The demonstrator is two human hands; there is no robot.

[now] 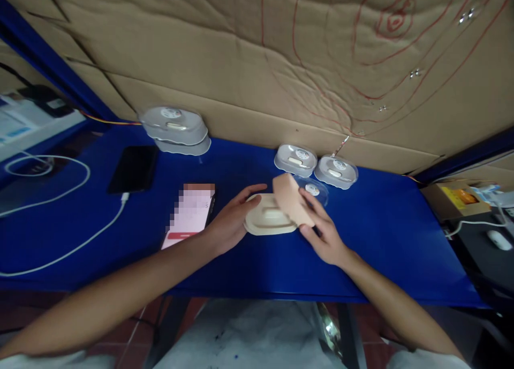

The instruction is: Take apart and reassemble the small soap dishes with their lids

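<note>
A cream oval tray [268,223] lies on the blue table [381,235]. My left hand [231,221] rests against its left rim, fingers curved round the edge. My right hand [323,230] holds a tan soap-like block [292,198] tilted over the tray's right end, thumb below and fingers behind it. A clear lid with a round sticker [315,190] lies just behind the block, partly hidden by it.
Two clear lidded packs [295,159] [336,171] stand by the cardboard wall, a stack of them [174,128] further left. A black phone [134,168] on a white cable [72,246], a pink card [191,215], and a cardboard box [455,197] at right.
</note>
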